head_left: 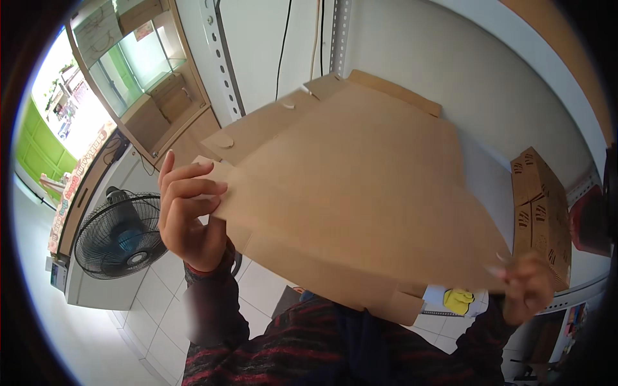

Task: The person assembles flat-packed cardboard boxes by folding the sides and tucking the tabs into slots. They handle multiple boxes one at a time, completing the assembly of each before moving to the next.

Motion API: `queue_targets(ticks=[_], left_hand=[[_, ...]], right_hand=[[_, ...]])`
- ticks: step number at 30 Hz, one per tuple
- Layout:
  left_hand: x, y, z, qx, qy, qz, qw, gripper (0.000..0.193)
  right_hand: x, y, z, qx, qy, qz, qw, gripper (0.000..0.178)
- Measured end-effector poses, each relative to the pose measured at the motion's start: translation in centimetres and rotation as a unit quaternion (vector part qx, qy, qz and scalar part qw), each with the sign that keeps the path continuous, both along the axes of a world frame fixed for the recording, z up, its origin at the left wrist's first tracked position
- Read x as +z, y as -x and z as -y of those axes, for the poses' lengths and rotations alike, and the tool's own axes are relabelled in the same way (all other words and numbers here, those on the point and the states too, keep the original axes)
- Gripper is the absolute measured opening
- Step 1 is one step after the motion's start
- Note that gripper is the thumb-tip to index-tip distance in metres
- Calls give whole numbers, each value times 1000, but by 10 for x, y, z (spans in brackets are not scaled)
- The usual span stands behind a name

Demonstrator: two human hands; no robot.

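A large flat brown cardboard box blank [360, 186] with cut flaps and slots spreads before me, filling the middle of the view. At its left edge my left hand [193, 212] is closed, fingers curled over the board and thumb below. My right hand [529, 286], smeared by motion, pinches the near right corner. Flaps [257, 122] with half-round cuts stick out along the far left side. Whether a second blank lies beneath, I cannot tell. The near edge of the board hangs over my lap.
Folded brown cardboard boxes [541, 212] stand stacked at the right on a white shelf [492, 174] with perforated metal posts [340, 38]. A black fan [125, 238] stands at the left, near a glass-fronted cabinet [145, 71]. Something yellow and white [458, 300] shows below the board.
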State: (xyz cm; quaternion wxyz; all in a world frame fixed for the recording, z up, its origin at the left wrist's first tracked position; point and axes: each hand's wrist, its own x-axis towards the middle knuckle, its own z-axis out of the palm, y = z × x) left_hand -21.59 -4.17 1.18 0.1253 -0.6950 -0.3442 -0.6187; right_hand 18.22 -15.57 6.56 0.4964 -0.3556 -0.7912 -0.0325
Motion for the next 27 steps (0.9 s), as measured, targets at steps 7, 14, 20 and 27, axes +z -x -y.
queue_targets(ticks=[7,14,20,27], left_hand=[[-35,1,10,36,199,-127,971,23],[-80,3,13,44,317,-128,939,30],[-75,1,2,19,299,-208,931,32],[-70,-28,-7,77,244,-181,949,57]], right_hand=[[-7,-12,-20,158,188,21,969,19],[-52,-16,-30,96,450,-92,883,17],[-70,-2,-18,91,529,24,843,31],[-72,31,-1,-111,462,-36,879,11]])
